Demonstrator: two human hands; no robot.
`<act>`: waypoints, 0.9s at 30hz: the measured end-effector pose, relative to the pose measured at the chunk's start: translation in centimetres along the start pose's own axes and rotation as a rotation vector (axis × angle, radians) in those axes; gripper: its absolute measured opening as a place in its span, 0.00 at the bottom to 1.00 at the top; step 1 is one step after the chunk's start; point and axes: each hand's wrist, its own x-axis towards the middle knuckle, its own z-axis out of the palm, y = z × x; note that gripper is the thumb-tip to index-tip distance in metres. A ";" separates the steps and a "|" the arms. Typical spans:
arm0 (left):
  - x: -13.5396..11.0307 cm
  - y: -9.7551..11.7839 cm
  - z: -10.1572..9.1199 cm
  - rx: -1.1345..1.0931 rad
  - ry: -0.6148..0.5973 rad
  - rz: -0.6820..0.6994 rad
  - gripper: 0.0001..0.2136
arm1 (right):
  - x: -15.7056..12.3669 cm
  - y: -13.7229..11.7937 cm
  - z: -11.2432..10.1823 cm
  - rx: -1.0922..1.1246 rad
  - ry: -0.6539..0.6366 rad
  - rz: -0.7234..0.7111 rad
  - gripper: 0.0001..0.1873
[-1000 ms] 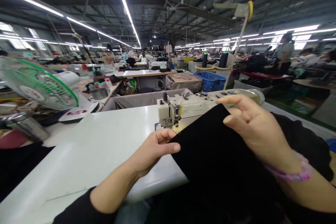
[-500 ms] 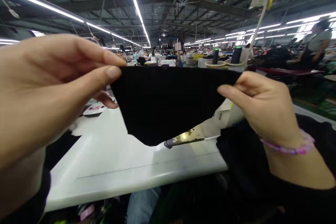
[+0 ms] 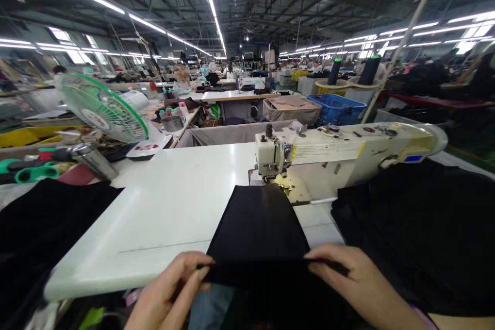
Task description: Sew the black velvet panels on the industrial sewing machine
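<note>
A black fabric piece (image 3: 259,229) lies flat on the white sewing table (image 3: 170,206), its far edge just in front of the needle of the cream sewing machine (image 3: 344,152). My left hand (image 3: 170,294) pinches the near left corner of the fabric at the table's front edge. My right hand (image 3: 359,286) pinches the near right corner, thumb on top. Both hands are closed on the cloth's near edge.
A pile of black fabric (image 3: 421,227) lies right of the machine, another black pile (image 3: 42,221) at the left. A green-rimmed desk fan (image 3: 102,108) and a steel flask (image 3: 93,160) stand at the back left. Other workstations, thread cones (image 3: 369,69) and a blue crate (image 3: 336,108) lie beyond.
The fabric was held up stretched between both hands in front of the camera; now it is laid down flat on the table before the needle, both hands low at its near edge.
</note>
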 end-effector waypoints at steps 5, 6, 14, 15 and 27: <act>7.2 1.4 1.0 0.151 -0.027 0.037 0.14 | 4.9 2.6 2.1 0.063 0.109 0.130 0.14; 8.8 1.5 1.1 0.194 -0.049 0.045 0.14 | 5.9 3.2 2.4 0.044 0.124 0.127 0.15; 19.4 -2.3 6.0 0.658 -0.115 0.017 0.08 | 12.5 7.5 5.5 -0.284 0.314 0.172 0.06; 20.1 -3.0 6.7 0.649 -0.122 0.015 0.06 | 12.8 7.8 5.8 -0.304 0.335 0.183 0.05; 16.0 -4.5 7.7 0.393 0.032 0.111 0.05 | 13.8 9.5 6.4 -0.063 0.364 0.158 0.06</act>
